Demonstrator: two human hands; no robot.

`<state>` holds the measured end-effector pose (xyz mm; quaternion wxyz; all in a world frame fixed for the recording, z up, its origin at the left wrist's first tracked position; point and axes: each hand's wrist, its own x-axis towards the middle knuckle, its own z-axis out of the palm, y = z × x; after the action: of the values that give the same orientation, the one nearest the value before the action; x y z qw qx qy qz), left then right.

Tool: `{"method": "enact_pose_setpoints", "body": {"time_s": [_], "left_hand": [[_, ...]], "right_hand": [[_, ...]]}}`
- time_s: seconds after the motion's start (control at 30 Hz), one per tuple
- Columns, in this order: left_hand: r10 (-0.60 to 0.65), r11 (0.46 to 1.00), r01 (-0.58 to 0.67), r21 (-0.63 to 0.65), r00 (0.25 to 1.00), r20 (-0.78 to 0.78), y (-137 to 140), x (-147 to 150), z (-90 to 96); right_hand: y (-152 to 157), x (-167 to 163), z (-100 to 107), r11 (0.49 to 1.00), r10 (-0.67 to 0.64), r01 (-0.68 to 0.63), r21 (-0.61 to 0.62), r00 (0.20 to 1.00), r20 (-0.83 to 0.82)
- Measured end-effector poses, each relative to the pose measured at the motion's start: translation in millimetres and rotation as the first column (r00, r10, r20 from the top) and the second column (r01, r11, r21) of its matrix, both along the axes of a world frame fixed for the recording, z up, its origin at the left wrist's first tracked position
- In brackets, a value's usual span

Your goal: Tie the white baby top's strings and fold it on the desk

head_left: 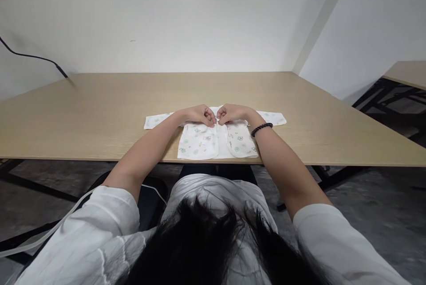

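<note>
Baby shirt (199, 143), white, printed, laid flat at near edge of table (100, 99), sleeves (272, 118) stretched crosswise, front opening pointed toward body. Cloth at opening's top pinched by left hand (199, 114) and right hand (234, 113), equally near, fingertips almost touching.

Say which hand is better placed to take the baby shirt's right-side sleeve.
Probably the right hand: it is nearer that sleeve. The left hand is farther away, beyond the right.
</note>
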<state>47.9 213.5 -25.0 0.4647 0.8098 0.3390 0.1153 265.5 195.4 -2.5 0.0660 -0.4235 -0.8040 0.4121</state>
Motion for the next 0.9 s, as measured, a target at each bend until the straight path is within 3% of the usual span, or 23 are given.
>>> {"method": "enact_pose_setpoints", "body": {"time_s": [0.53,0.9], "left_hand": [[-0.012,0.999,0.013,0.041,0.999,-0.040,-5,-3,3.7],[-0.029,0.999,0.032,0.031,0.995,-0.099,-6,-6,10.5]], "right_hand": [[-4,-2,1,0.999,0.020,-0.022,-0.034,0.999,-0.045],[-4,-9,-3,0.998,-0.032,0.030,0.061,0.999,0.036]]}}
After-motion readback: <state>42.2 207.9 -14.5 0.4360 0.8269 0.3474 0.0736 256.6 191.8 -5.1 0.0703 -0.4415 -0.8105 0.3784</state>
